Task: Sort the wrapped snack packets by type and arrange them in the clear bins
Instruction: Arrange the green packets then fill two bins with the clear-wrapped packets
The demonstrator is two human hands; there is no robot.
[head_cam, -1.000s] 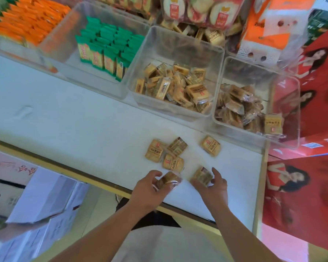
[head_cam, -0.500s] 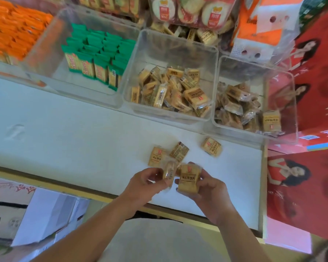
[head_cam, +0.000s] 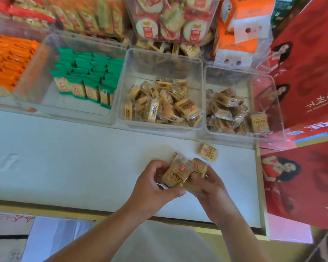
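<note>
Hands [head_cam: 180,186] together clutching a bunch of snack packets [head_cam: 175,174] above white counter [head_cam: 64,163], one packet [head_cam: 207,152] lying just beyond

Glossy plastic-wrapped packets [head_cam: 176,173], clear plastic bins [head_cam: 201,95], matt white counter [head_cam: 64,157].

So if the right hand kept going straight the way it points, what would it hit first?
Probably the left hand: the right hand points toward it across the snack packets they both grip. Depth is hard to judge from one view.
</note>
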